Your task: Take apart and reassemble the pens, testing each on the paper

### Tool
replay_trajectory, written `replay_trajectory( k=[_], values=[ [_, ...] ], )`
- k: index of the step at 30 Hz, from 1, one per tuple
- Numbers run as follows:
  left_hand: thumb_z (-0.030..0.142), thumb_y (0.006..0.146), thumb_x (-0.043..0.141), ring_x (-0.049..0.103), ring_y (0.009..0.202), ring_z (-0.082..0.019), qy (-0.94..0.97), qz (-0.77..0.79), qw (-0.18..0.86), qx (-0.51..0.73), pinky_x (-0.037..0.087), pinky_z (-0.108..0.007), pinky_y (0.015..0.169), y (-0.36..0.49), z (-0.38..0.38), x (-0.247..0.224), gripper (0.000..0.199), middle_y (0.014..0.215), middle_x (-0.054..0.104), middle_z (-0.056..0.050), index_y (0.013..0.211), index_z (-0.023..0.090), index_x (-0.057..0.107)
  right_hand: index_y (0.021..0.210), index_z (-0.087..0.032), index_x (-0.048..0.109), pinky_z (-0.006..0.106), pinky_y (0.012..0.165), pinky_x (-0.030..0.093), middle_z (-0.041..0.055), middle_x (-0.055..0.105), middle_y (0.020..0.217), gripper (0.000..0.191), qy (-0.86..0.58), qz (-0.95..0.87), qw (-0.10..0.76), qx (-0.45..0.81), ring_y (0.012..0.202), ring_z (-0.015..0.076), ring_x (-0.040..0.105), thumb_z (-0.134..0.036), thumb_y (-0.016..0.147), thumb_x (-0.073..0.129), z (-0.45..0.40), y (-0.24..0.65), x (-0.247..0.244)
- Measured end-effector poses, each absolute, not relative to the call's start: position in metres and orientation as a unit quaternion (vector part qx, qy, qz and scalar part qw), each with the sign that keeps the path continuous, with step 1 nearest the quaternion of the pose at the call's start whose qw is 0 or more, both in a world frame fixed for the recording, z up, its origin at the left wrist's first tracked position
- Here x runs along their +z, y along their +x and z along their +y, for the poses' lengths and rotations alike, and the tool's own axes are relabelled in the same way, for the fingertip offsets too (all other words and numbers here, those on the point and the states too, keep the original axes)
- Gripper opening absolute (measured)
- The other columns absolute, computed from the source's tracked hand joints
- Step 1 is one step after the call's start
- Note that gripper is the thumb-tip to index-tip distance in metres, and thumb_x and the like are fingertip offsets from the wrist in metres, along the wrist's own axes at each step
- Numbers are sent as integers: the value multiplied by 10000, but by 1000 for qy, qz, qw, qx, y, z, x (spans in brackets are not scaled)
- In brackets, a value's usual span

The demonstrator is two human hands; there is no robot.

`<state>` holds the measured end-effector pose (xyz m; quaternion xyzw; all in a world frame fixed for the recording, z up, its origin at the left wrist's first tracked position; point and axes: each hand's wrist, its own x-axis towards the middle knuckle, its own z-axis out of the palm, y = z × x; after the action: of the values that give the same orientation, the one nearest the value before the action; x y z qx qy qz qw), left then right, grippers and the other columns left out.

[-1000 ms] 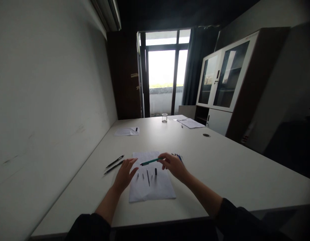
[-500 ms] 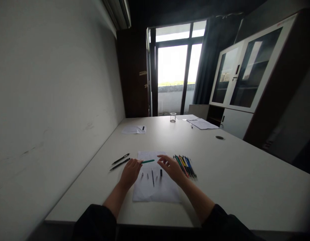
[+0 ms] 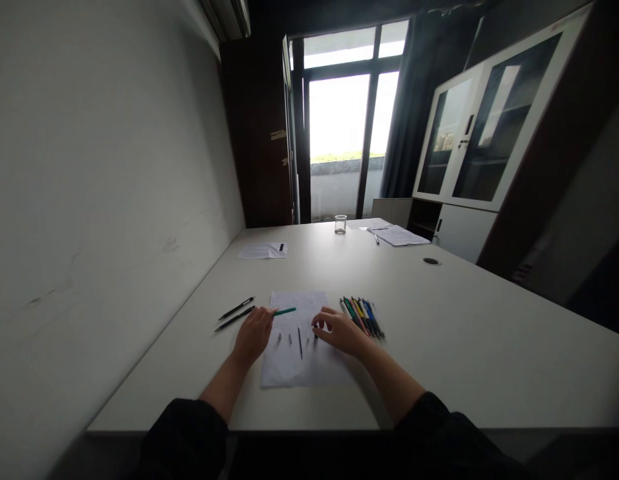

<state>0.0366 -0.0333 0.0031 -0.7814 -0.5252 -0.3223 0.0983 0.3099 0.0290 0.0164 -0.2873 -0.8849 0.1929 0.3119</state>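
Note:
My left hand [image 3: 255,333] is closed on a green pen barrel [image 3: 284,311], which points right over a printed paper sheet [image 3: 284,375]. My right hand [image 3: 339,331] is at the sheet's right side, its thumb and index finger around a small black part [image 3: 316,332] on the paper. A thin refill [image 3: 300,343] lies mid-sheet, with small pen parts [image 3: 279,337] on either side. Two black pens [image 3: 234,319] lie left of my left hand. Several coloured pens [image 3: 362,316] lie in a row beyond my right hand.
At the table's far side stand a clear glass [image 3: 340,225] and more papers [image 3: 397,235] with a pen. Another sheet [image 3: 263,251] lies at the far left, near the wall. A round cable hole [image 3: 431,262] is in the table at the right.
My right hand has come down to the small black part, its fingertips now around it. My left hand still holds the green barrel. The whole view has shifted slightly.

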Motion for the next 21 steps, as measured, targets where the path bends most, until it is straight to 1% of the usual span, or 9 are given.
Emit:
replay_trajectory(
  k=[4, 9, 12, 16, 21],
  values=[
    [245, 1005, 350, 529, 907, -207, -784, -523, 99, -320, 471, -375, 849, 38, -33, 4, 317, 979, 590, -66, 1287, 228, 493, 869, -175, 687, 249, 630, 474, 35, 633, 820, 103, -291, -869, 334, 219, 648, 119, 567, -242, 836, 615, 32, 309, 15],
    [288, 1002, 373, 544, 909, -214, -786, -518, 106, -321, 472, -398, 867, 38, -33, 3, 308, 975, 601, -70, 1266, 239, 522, 879, -182, 685, 260, 619, 497, 41, 663, 812, 167, -338, -791, 428, 275, 703, 149, 608, -329, 845, 613, 33, 303, 20],
    [289, 1003, 372, 546, 903, -213, -786, -517, 108, -320, 479, -395, 848, 39, -32, 2, 299, 980, 603, -72, 1251, 238, 530, 886, -183, 693, 271, 635, 507, 41, 679, 807, 208, -360, -755, 460, 298, 709, 157, 622, -373, 829, 631, 32, 300, 20],
    [286, 1004, 373, 541, 910, -215, -790, -515, 109, -316, 476, -399, 849, 40, -33, 3, 296, 985, 603, -71, 1257, 239, 519, 905, -190, 698, 277, 638, 510, 44, 689, 819, 240, -358, -748, 468, 306, 713, 162, 627, -406, 819, 637, 33, 297, 15],
    [283, 1000, 383, 538, 922, -217, -792, -515, 105, -310, 482, -391, 843, 39, -32, 2, 294, 989, 599, -69, 1261, 244, 515, 907, -200, 707, 269, 627, 505, 39, 694, 825, 227, -356, -749, 466, 309, 712, 160, 624, -398, 811, 649, 36, 295, 10]
  ],
)
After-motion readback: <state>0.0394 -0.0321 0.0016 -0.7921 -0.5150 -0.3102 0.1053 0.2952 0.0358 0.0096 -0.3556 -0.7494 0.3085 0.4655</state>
